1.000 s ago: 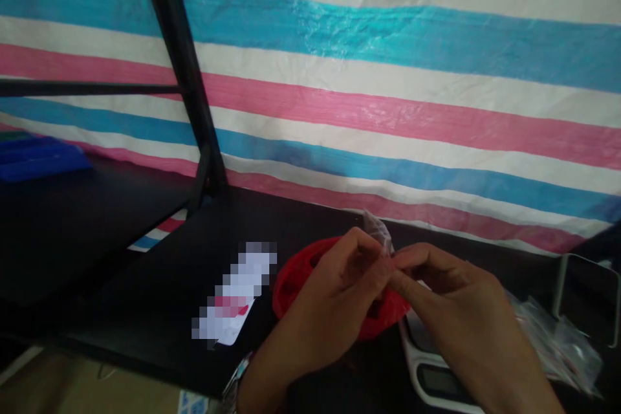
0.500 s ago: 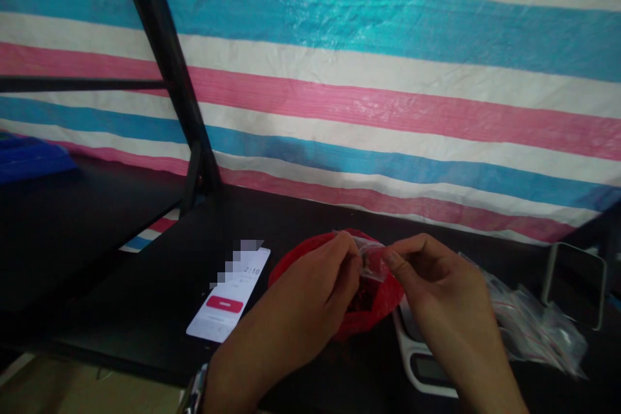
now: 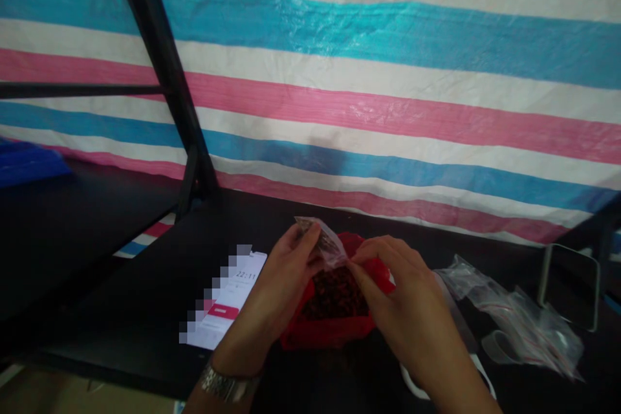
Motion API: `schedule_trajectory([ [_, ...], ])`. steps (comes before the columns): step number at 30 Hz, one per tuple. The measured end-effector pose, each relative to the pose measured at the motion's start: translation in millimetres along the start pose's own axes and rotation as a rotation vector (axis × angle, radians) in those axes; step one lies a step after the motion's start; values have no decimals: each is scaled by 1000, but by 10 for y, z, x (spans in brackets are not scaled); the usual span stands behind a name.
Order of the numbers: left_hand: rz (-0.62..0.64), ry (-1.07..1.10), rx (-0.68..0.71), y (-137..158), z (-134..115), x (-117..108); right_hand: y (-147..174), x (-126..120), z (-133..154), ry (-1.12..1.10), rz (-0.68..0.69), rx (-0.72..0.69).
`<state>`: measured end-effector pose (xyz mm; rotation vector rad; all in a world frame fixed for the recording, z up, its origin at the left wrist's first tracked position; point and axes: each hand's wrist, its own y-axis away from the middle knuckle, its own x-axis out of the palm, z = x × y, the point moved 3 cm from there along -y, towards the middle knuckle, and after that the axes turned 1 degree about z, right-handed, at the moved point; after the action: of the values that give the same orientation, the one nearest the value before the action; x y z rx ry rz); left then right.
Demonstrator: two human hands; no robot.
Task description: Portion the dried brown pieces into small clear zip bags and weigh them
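Scale (image 3: 412,384) partly behind right hand (image 3: 400,288), beside bags (image 3: 526,330)

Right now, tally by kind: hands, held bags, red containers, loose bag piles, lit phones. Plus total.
Hands: 2 (left hand, right hand)
Held clear bag: 1
Red container: 1
Loose bag pile: 1 (bags overlap; can't count them singly)
Lit phone: 1
Total: 6, counting the pile as one
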<state>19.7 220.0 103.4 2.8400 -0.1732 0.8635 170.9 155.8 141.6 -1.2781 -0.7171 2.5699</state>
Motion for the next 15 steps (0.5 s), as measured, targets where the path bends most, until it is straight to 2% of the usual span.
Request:
schedule_trajectory([
  [3,-57,-166,155,-25,-16,-39,25,15,-170,108,-9,67],
  [6,15,-323,241,-22,0,-15,52,10,-303,145,-32,145],
  [10,192,-402,253,-17,51,48,51,-40,-334,59,-49,198],
  [15,255,-435,218,-13,73,82,44,-118,-286,-58,-141,245],
])
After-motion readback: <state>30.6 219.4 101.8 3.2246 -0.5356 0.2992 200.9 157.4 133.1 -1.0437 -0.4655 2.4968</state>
